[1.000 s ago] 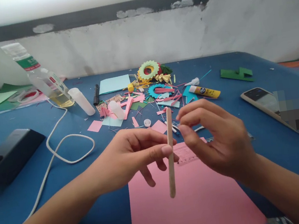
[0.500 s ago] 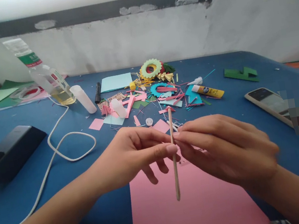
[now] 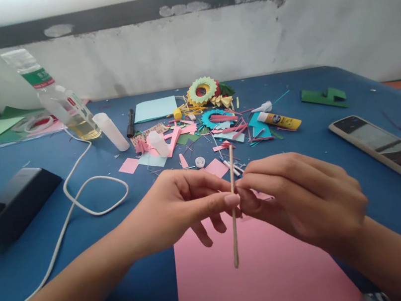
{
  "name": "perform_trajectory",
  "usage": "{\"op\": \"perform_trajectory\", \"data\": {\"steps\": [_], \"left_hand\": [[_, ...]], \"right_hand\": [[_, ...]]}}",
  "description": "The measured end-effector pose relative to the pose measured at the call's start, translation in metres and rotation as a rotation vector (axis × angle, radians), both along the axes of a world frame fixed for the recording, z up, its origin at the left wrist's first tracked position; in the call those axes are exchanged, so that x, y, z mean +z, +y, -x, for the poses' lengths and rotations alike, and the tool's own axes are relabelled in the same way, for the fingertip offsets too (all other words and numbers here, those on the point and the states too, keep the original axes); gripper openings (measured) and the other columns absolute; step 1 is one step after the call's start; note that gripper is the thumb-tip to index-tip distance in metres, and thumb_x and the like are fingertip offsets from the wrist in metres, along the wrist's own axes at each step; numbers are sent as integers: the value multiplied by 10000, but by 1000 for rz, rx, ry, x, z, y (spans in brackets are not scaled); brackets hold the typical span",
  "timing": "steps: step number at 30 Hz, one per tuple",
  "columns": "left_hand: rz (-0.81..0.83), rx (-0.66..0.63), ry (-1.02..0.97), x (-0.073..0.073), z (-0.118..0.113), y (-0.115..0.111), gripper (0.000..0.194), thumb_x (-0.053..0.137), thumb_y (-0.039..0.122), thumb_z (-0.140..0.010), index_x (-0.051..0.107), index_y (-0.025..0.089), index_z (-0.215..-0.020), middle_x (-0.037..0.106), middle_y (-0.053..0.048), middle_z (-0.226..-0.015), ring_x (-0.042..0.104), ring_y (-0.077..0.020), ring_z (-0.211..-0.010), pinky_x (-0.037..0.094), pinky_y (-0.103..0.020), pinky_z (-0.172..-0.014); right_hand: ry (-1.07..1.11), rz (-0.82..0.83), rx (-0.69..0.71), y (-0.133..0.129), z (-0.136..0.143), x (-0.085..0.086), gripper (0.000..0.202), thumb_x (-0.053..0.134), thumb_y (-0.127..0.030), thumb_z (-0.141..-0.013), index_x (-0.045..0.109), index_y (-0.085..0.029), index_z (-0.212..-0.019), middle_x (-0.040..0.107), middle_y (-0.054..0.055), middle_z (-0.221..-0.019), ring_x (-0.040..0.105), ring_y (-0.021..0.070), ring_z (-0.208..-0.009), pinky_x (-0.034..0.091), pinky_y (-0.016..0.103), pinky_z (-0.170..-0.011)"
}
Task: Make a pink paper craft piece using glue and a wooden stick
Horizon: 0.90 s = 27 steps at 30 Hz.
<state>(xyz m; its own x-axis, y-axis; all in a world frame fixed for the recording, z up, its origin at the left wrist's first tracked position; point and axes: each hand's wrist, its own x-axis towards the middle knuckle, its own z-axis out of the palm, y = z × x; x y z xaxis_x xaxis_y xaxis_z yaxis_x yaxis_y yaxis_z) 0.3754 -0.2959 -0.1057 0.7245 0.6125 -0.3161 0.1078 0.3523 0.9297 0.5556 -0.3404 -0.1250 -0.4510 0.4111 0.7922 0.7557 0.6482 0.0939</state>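
A thin wooden stick (image 3: 235,236), nearly upright with its top leaning slightly right, is pinched between the thumb and fingers of my left hand (image 3: 189,202). The other fingers of that hand curl loosely below. My right hand (image 3: 301,196) is beside the stick, thumb and fingertips pressed together close to its right side. Whatever lies in that pinch is too small to make out. Under both hands is a large sheet of pink paper (image 3: 250,279).
Behind my hands are paper scraps, a blue paper ring (image 3: 205,121), a pale green scalloped ring (image 3: 194,93) and a yellow glue tube (image 3: 282,120). A phone (image 3: 384,145) lies right. Leftward are a leaning bottle (image 3: 65,100), a white cable (image 3: 62,231) and a dark box (image 3: 16,203).
The stick has tilted slightly, its top moving right and its lower end left. My right hand's thumb and fingers have shifted and bent more at the stick.
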Motion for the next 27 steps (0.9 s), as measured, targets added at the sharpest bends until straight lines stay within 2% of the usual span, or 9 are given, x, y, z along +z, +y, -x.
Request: {"op": "perform_trajectory", "data": {"steps": [10, 20, 27], "left_hand": [[-2, -13, 5, 1, 1, 0, 119, 659, 252, -739, 661, 146, -793, 634, 11, -637, 564, -71, -523, 500, -132, -404], [5, -23, -27, 1, 0, 0, 76, 635, 207, -759, 659, 156, -811, 644, 17, -658, 573, -68, -535, 505, -127, -405], [2, -31, -21, 2, 2, -1, 62, 634, 207, -766, 662, 163, -800, 660, 17, -703, 575, -62, -547, 503, -116, -406]], "right_hand": [[34, 16, -10, 0, 1, 1, 67, 596, -123, -811, 590, -172, -766, 648, 4, -704, 621, 118, -697, 507, 214, -688], [45, -4, -36, 3, -2, -1, 83, 587, -207, -831, 587, -193, -749, 650, -7, -685, 610, 112, -646, 491, 220, -650], [88, 20, -19, 4, -2, 0, 106, 614, -158, -799, 577, -174, -701, 646, 9, -701, 601, 105, -655, 490, 206, -664]]}}
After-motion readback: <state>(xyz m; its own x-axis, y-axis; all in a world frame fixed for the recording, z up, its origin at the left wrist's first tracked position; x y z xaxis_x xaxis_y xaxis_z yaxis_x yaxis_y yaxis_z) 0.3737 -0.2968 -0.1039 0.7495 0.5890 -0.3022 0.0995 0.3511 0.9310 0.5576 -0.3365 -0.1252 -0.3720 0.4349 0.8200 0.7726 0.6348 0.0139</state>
